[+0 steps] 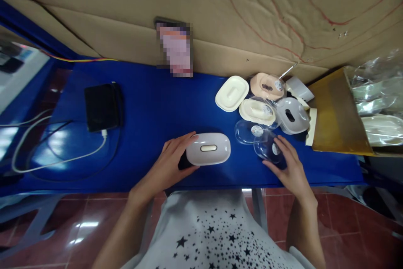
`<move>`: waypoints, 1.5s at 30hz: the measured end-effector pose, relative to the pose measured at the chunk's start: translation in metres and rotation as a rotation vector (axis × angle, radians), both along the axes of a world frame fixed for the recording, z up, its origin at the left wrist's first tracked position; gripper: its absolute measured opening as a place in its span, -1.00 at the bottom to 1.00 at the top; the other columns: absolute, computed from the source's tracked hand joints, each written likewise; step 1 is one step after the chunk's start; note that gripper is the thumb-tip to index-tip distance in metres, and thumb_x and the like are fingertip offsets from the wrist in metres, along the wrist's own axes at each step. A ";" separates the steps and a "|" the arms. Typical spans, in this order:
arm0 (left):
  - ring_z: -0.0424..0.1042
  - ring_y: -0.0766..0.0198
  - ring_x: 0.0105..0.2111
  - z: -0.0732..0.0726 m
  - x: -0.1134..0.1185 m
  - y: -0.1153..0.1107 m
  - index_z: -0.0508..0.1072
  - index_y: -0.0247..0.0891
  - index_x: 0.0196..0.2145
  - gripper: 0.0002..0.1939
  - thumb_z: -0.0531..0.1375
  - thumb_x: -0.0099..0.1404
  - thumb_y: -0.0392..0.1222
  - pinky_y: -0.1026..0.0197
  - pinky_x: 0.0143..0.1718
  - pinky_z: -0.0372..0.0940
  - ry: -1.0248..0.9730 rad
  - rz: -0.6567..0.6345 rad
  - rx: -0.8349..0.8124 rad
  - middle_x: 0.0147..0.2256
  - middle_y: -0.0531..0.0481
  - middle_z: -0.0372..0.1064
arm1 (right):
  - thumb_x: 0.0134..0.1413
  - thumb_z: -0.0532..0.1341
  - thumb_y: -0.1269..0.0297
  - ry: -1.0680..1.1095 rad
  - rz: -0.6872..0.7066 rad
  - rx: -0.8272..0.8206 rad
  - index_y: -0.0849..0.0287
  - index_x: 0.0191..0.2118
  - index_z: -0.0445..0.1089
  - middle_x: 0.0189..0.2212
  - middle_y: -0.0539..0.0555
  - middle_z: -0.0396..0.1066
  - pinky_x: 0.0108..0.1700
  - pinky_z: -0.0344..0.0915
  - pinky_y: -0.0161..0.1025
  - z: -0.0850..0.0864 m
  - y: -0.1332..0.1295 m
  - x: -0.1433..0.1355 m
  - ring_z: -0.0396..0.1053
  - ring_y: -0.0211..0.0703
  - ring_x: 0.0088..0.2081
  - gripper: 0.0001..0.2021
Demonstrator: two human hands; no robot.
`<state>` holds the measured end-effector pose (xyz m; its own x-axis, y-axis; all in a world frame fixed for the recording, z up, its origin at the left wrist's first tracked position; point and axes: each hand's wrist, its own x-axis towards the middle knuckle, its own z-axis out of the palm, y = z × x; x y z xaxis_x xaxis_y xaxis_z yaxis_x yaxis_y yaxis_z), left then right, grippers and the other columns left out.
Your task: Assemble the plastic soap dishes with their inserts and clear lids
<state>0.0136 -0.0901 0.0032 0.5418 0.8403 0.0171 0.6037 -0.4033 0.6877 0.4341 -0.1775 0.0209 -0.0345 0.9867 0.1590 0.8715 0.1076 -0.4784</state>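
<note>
My left hand [168, 162] is closed on the left end of a pale grey-lilac oval plastic dish [222, 155], thumb on the near side and fingers on the far side. An oblong slot with a cream insert marks the dish's middle; it rests on or just above the table. To the right, my right hand [291, 166] grips a clear plastic lid [264, 149] with a round white sticker. Another clear lid [242, 130] with a sticker lies just behind it. Beyond are a cream lidded dish [248, 111], a grey slotted piece [297, 120] and a cream oval tray [231, 92].
A pinkish-beige piece [260, 80] stands at the back of the cluster. At the right, an open cardboard box [330, 113] holds plastic-wrapped parts. A black device [102, 107] with a white cable [72, 160] lies on the blue table [151, 109]. Brown paper [110, 21] covers the back.
</note>
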 end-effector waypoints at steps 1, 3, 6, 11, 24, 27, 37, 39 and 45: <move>0.26 -0.21 0.40 -0.001 0.001 0.000 0.04 0.09 0.53 -0.12 0.38 0.43 -0.09 -0.31 0.35 0.25 -0.001 -0.001 -0.008 0.45 -0.17 0.22 | 0.34 0.39 0.00 0.031 0.024 -0.008 -0.15 0.55 0.10 0.49 0.20 0.20 0.40 0.35 0.35 0.002 0.000 -0.012 0.24 0.26 0.47 -0.21; 0.25 -0.20 0.41 -0.003 0.002 -0.001 -0.01 0.08 0.54 -0.09 0.38 0.44 -0.07 -0.30 0.37 0.22 -0.011 -0.003 -0.019 0.45 -0.17 0.22 | 0.34 0.39 0.02 0.066 0.108 -0.014 -0.18 0.56 0.07 0.50 0.19 0.18 0.39 0.37 0.33 0.004 0.003 -0.040 0.22 0.24 0.47 -0.20; 0.26 -0.20 0.42 -0.007 0.003 -0.004 -0.05 0.08 0.56 -0.04 0.40 0.42 -0.04 -0.30 0.38 0.19 -0.025 0.001 -0.020 0.46 -0.17 0.22 | 0.39 0.36 0.08 0.028 0.299 -0.002 -0.17 0.56 0.09 0.52 0.17 0.14 0.42 0.34 0.31 0.004 0.015 -0.082 0.14 0.21 0.51 -0.25; 0.30 -0.19 0.40 -0.012 0.003 -0.008 -0.11 0.08 0.57 0.01 0.41 0.42 -0.08 -0.34 0.41 0.13 -0.046 -0.022 0.003 0.47 -0.19 0.20 | 0.47 0.27 0.22 -0.101 0.493 0.020 -0.02 0.49 0.24 0.54 0.21 0.11 0.48 0.25 0.24 0.008 0.040 -0.128 -0.03 0.20 0.57 -0.43; 0.25 -0.15 0.43 -0.007 -0.004 -0.005 -0.06 0.12 0.56 -0.01 0.40 0.40 -0.13 -0.30 0.38 0.28 -0.068 0.003 -0.032 0.46 -0.17 0.22 | 0.46 0.26 0.25 -0.073 0.583 -0.095 -0.07 0.52 0.20 0.53 0.22 0.08 0.46 0.28 0.30 0.023 0.060 -0.143 0.00 0.23 0.54 -0.39; 0.23 -0.19 0.44 -0.007 -0.005 -0.005 -0.04 0.13 0.56 0.02 0.45 0.37 -0.07 -0.31 0.37 0.30 -0.045 0.009 -0.047 0.46 -0.18 0.20 | 0.44 0.29 0.17 -0.031 0.582 -0.109 -0.16 0.54 0.16 0.54 0.16 0.06 0.45 0.30 0.32 0.018 0.062 -0.141 0.02 0.22 0.53 -0.35; 0.30 -0.18 0.40 -0.004 -0.004 -0.004 -0.02 0.17 0.56 0.04 0.48 0.35 0.02 -0.31 0.36 0.31 -0.068 0.000 -0.035 0.43 -0.15 0.27 | 0.47 0.25 0.23 -0.150 0.594 -0.094 0.00 0.54 0.18 0.52 0.29 0.09 0.41 0.34 0.29 0.034 0.055 -0.145 0.07 0.30 0.50 -0.38; 0.31 -0.18 0.39 -0.004 -0.004 -0.004 -0.02 0.16 0.56 0.03 0.47 0.36 0.01 -0.31 0.35 0.33 -0.069 -0.003 -0.023 0.42 -0.15 0.28 | 0.47 0.24 0.24 -0.179 0.589 -0.083 0.04 0.53 0.20 0.51 0.32 0.12 0.40 0.35 0.30 0.035 0.054 -0.146 0.10 0.33 0.49 -0.40; 0.33 -0.18 0.38 -0.004 -0.001 -0.002 -0.02 0.17 0.55 0.01 0.46 0.36 0.00 -0.30 0.33 0.33 -0.052 -0.008 -0.014 0.41 -0.14 0.29 | 0.47 0.26 0.21 -0.144 0.630 -0.069 -0.05 0.51 0.22 0.57 0.23 0.02 0.47 0.21 0.39 0.026 0.059 -0.143 -0.01 0.29 0.57 -0.42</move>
<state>0.0126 -0.0924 -0.0007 0.5476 0.8360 0.0337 0.5633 -0.3981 0.7240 0.2910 -0.1190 0.0474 -0.6263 0.7782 0.0463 0.7074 0.5922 -0.3858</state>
